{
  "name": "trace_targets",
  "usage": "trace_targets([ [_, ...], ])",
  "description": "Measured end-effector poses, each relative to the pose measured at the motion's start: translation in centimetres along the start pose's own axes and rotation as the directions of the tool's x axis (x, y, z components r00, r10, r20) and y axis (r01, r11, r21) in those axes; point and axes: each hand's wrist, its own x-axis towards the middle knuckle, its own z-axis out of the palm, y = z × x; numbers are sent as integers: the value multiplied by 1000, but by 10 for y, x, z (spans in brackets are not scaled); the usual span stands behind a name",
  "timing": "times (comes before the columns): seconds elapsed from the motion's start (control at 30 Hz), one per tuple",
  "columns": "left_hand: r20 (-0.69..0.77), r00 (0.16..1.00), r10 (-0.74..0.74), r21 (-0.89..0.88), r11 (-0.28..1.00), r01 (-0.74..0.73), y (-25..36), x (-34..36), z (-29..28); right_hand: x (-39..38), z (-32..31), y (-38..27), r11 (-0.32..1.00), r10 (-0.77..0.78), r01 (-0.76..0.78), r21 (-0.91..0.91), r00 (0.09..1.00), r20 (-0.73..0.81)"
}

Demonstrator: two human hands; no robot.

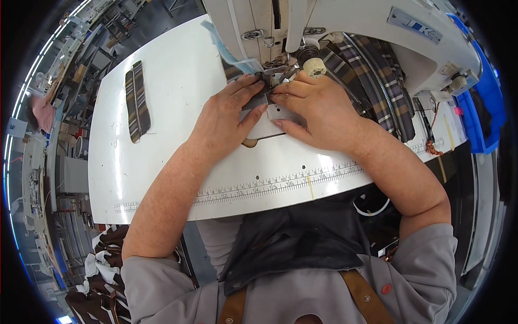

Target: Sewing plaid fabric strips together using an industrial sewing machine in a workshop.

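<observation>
Both my hands are at the presser foot (275, 70) of a sewing machine (350, 16). My left hand (224, 113) lies just left of the foot, its fingertips pressed together on a dark piece of fabric (261, 99). To the right of the foot, my right hand (318, 110) has its fingers bent, with the fingertips at the fabric's edge. Most of that fabric is hidden by my fingers. Plaid cloth (231, 73) shows behind my left hand. A light blue strip (229, 51) hangs beside the machine head.
Plaid fabric pieces with metal zippers (372, 67) lie under the machine arm. A narrow plaid piece (137, 102) rests on the white table (178, 59), which has a printed ruler (270, 186) along its front edge. A blue bin (488, 124) stands at right, near a dark slim tool (425, 119).
</observation>
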Motion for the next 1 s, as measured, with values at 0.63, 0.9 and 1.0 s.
trace_targets([
  [0.63,-179,983,-45,90,994,62,-12,-4,-14,1,3,5,997,-28,31,68,999,-39],
  [0.9,172,838,-519,78,855,513,-1,-76,-90,-4,3,9,996,-18,23,82,998,-64],
  [1.0,309,893,-328,-75,928,366,-4,-115,-103,-2,5,10,996,-9,15,86,998,-68],
])
